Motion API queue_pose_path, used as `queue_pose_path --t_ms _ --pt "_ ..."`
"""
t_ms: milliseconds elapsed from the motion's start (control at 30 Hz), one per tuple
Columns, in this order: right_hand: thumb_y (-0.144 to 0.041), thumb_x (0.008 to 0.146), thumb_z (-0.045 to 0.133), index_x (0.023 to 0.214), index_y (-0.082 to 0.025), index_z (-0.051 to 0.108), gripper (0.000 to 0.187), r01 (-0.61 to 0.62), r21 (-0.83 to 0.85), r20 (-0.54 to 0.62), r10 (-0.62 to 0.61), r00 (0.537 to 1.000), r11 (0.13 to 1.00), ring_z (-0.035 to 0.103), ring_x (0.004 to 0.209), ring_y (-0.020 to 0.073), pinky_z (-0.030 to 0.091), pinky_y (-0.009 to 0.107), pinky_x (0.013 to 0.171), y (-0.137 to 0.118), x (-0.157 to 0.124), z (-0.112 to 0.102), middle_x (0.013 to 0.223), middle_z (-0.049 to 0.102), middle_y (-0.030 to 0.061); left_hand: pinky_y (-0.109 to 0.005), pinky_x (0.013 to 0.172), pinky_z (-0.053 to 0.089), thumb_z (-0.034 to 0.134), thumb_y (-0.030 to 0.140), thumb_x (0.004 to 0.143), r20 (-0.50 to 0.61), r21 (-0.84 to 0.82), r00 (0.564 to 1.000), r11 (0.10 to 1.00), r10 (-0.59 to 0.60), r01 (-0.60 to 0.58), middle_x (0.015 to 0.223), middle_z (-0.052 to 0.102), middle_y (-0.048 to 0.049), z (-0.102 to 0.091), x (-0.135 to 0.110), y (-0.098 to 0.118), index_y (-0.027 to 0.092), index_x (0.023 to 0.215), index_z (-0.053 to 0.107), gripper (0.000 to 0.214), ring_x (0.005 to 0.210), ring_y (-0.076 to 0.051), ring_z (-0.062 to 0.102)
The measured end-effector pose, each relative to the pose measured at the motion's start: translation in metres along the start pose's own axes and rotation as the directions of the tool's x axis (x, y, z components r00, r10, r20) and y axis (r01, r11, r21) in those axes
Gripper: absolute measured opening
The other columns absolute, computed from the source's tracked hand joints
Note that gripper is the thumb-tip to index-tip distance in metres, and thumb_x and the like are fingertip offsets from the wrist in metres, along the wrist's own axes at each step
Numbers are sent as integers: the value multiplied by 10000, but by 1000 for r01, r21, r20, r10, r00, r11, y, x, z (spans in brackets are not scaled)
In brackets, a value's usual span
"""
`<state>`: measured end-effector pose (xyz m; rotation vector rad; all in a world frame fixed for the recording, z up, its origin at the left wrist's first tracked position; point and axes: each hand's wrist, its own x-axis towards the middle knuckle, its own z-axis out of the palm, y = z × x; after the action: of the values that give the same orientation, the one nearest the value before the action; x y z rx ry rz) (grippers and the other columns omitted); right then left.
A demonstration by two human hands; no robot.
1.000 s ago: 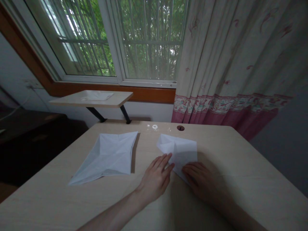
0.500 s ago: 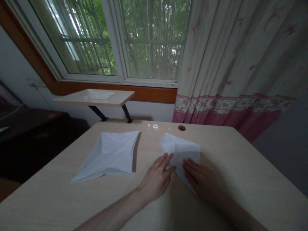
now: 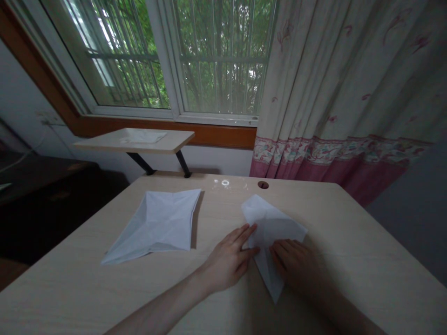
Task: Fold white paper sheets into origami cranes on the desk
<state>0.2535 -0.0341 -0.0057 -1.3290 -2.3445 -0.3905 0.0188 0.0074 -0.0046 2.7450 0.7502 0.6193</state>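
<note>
A folded sheet of white paper (image 3: 270,223) lies aslant on the desk, one narrow point aimed toward me. My left hand (image 3: 232,256) rests at its left edge, fingers stretched out and fingertips touching the paper. On the right part of the sheet, my right hand (image 3: 296,265) presses down with its fingers bent and held together; it covers part of the paper. A second folded white paper (image 3: 167,218), with raised edges and a long point at its lower left, lies apart to the left.
The pale wooden desk (image 3: 199,298) has a round cable hole (image 3: 263,185) at its back edge. A raised shelf (image 3: 167,144) on black legs carries another white folded piece (image 3: 145,136). Behind are a barred window (image 3: 216,60) and a patterned curtain (image 3: 335,102).
The folded paper under my hands has turned clockwise and shifted slightly right and toward me. My right hand's fingers, flatter before, are now bent. My left hand moved slightly right.
</note>
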Motion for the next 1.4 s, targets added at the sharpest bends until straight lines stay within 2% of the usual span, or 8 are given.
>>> queue_pose_path --t_ms 233,367,600,933,1133,1400 --pt "-217 1007 341 728 -204 597 380 -59 -13 -23 59 998 998 637 680 214 429 312 579 2 6 9 684 647 56 -507 1122 375 572 38 784 1 0 1000 1000 -5 5 1608 236 -81 2 -1 -2 237 1253 644 515 1446 -325 287" --pt "-269 1010 395 715 -217 568 346 -101 3 25 100 995 995 625 647 196 411 298 564 5 6 17 659 634 31 -496 1118 389 568 36 785 -12 -6 1000 1000 3 -4 1604 252 -72 2 -1 -2 234 1234 656 499 1449 -317 284" --pt "-307 1016 407 721 -210 566 348 -142 105 54 137 989 984 620 649 181 420 296 591 11 0 26 687 641 21 -520 1103 394 528 51 807 -80 20 996 999 26 -24 1538 387 -98 1 -2 -1 187 1114 696 376 1388 -297 393" --pt "-369 1032 368 673 -220 542 426 -155 116 13 155 988 981 581 527 151 373 280 519 10 1 24 599 601 1 -481 1025 462 532 60 787 -208 47 977 998 -38 49 1413 535 -100 0 -2 1 184 1024 706 319 1270 -285 502" --pt "-356 1034 345 697 -214 569 429 -135 104 12 134 991 985 597 565 156 390 278 521 9 1 25 627 623 14 -473 1013 466 575 97 785 -198 58 978 995 -67 80 1402 546 -90 0 -1 2 198 1027 703 291 1251 -291 514" --pt "-280 1016 407 736 -216 581 336 -114 145 74 104 992 983 633 593 163 419 277 550 3 0 21 675 650 11 -441 974 486 549 146 899 -232 64 969 993 -85 102 1334 599 -78 2 -1 0 190 965 686 158 1182 -270 553"
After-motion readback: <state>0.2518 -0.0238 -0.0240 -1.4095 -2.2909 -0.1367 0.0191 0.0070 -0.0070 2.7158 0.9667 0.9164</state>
